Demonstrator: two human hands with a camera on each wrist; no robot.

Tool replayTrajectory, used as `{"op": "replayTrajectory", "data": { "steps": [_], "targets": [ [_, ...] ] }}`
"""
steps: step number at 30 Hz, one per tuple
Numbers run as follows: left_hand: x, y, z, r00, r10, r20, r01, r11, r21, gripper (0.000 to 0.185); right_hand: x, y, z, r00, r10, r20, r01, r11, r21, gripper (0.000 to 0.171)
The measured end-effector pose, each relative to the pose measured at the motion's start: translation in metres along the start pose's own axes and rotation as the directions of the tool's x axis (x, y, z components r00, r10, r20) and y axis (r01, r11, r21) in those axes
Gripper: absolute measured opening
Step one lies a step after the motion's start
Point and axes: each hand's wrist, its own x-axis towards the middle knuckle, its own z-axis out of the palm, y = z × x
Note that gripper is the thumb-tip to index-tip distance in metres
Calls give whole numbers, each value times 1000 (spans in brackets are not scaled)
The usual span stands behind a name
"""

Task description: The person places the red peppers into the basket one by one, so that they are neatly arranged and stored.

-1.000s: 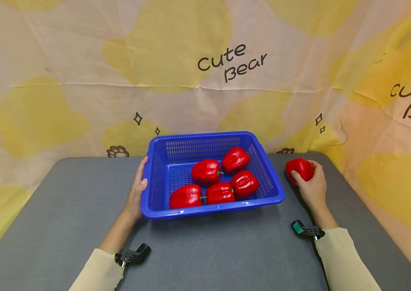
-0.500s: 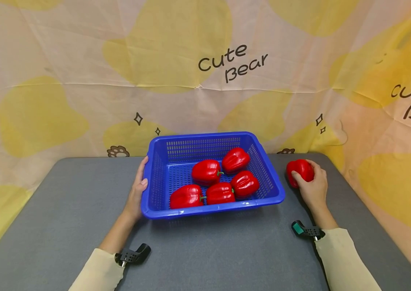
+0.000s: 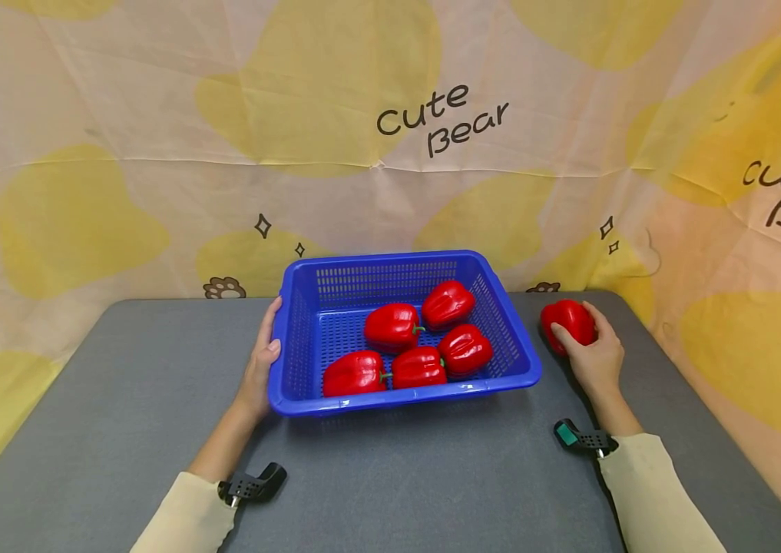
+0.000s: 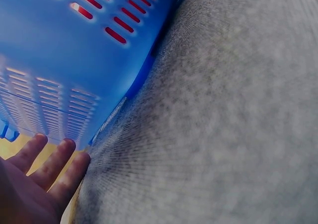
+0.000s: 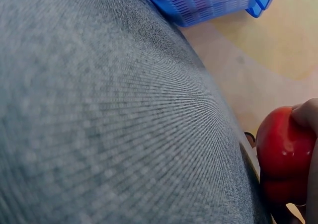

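Note:
A blue slotted basket (image 3: pixel 527 361) stands on the grey table (image 3: pixel 120 399) and holds several red bell peppers (image 3: pixel 393 326). My left hand (image 3: pixel 262 361) rests flat against the basket's left wall, fingers straight; the left wrist view shows those fingers (image 4: pixel 52 167) beside the blue wall (image 4: pixel 64 60). To the right of the basket my right hand (image 3: pixel 590 349) grips one more red pepper (image 3: pixel 566 321) on the table. The right wrist view shows that pepper (image 5: pixel 283 154) with a fingertip over its top.
A cream and yellow "Cute Bear" cloth (image 3: pixel 390 138) hangs behind and beside the table. The table's far right corner lies just past the held pepper. Grey tabletop stretches to the left of the basket and in front of it (image 3: pixel 404 476).
The right hand with its pepper has shifted very slightly left, toward the basket. The left hand and the basket have not moved.

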Motion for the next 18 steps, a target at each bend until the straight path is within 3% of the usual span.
{"op": "replayTrajectory", "data": {
  "steps": [12, 18],
  "targets": [
    [0, 0, 0, 1000, 1, 1, -1, 1000, 1, 68, 1, 0, 0, 1000, 16, 24, -15, 1000, -9, 65],
    [-1, -1, -1, 1000, 4, 1, -4, 1000, 7, 68, 0, -1, 1, 999, 34, -4, -34, 999, 11, 64]
  ]
}}
